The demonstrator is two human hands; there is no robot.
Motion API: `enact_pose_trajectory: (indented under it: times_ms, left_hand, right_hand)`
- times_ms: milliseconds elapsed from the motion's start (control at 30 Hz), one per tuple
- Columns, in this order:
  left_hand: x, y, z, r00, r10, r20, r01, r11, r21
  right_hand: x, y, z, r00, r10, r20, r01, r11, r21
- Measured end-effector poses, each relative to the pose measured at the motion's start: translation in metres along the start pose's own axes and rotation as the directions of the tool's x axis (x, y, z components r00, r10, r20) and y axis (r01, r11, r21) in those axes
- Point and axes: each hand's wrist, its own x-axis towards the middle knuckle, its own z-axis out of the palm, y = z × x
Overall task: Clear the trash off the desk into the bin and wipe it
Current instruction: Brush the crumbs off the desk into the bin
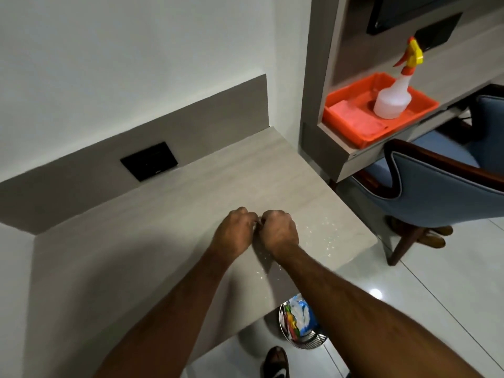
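The desk [169, 214] carries no wrappers or other large trash. The bin [297, 327] stands on the floor just below the desk's near edge, partly hidden by the right forearm, and colourful packaging [300, 313] shows inside it, so the clearing step looks largely done.

Both hands meet at the middle of the desk, knuckles up. The left hand [236, 233] and the right hand [279, 230] touch or nearly touch at the fingertips, with the fingers of both curled in. They seem to pinch something small between them, but nothing can be made out there, so I cannot tell whether they grip a scrap or simply rest closed.

Fine droplets or specks [319, 227] glisten on the surface to the right of the hands and along the right wrist. They look like spray mist, which would suggest the wiping stage has started, though this is a judgement only.

No cloth is visible in either hand. A spray bottle [394, 91] stands upright in an orange tray [362, 132] on a shelf well apart to the right, with a pinkish folded cloth or sponge [354, 115] lying beside the bottle in the same tray.

What remains, as far as can be judged: removing any last bit from between the fingers, then wiping the wet patch and the rest of the desk.
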Motion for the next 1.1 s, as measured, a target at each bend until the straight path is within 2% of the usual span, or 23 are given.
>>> enact_pose_trajectory:
  times_ms: [100, 267, 367, 467, 567, 600, 667, 767, 833, 900, 1000, 1100]
  left_hand:
    - [-0.004, -0.002, 0.008, 0.997, -0.052, -0.056, 0.052, 0.999, 0.000]
    - [-0.001, -0.003, 0.008, 0.986, -0.159, -0.049, 0.156, 0.986, -0.059]
    - [0.004, -0.004, 0.003, 0.963, -0.268, -0.027, 0.266, 0.963, -0.042]
    - [0.005, 0.003, -0.006, 0.926, -0.377, -0.002, 0.375, 0.923, -0.087]
    - [-0.016, 0.029, -0.011, 0.896, -0.440, -0.064, 0.420, 0.884, -0.203]
    - [-0.032, 0.044, -0.004, 0.903, -0.413, -0.120, 0.374, 0.893, -0.250]
    - [-0.074, 0.087, 0.016, 0.952, -0.236, -0.196, 0.165, 0.932, -0.321]
    - [-0.128, 0.145, 0.082, 0.988, 0.057, -0.141, -0.101, 0.937, -0.333]
    - [-0.143, 0.157, 0.136, 0.995, 0.095, -0.030, -0.099, 0.952, -0.291]
    - [-0.143, 0.152, 0.197, 0.989, -0.038, 0.144, 0.079, 0.953, -0.291]
    - [-0.133, 0.126, 0.281, 0.896, -0.291, 0.336, 0.377, 0.897, -0.230]
    - [-0.122, 0.109, 0.351, 0.826, -0.392, 0.404, 0.484, 0.861, -0.155]
  right_hand:
    - [0.000, 0.004, 0.002, 0.999, -0.048, -0.007, 0.047, 0.996, -0.074]
    - [0.005, 0.008, 0.001, 0.991, -0.130, 0.034, 0.134, 0.973, -0.186]
    - [0.003, 0.016, -0.008, 0.989, -0.142, 0.035, 0.146, 0.972, -0.182]
    - [-0.022, 0.040, -0.021, 0.993, -0.103, -0.052, 0.102, 0.995, -0.019]
    - [-0.080, 0.085, -0.026, 0.969, -0.024, -0.245, 0.082, 0.970, 0.230]
    - [-0.101, 0.104, -0.022, 0.946, 0.023, -0.323, 0.081, 0.949, 0.305]
    - [-0.132, 0.142, -0.008, 0.905, 0.153, -0.397, 0.023, 0.914, 0.405]
    - [-0.147, 0.208, 0.041, 0.895, 0.336, -0.293, -0.172, 0.867, 0.468]
    - [-0.142, 0.247, 0.079, 0.893, 0.416, -0.173, -0.301, 0.836, 0.458]
    - [-0.133, 0.285, 0.118, 0.884, 0.465, -0.054, -0.405, 0.818, 0.407]
    - [-0.114, 0.330, 0.172, 0.871, 0.487, 0.062, -0.479, 0.814, 0.327]
    - [-0.094, 0.365, 0.224, 0.850, 0.507, 0.143, -0.527, 0.803, 0.278]
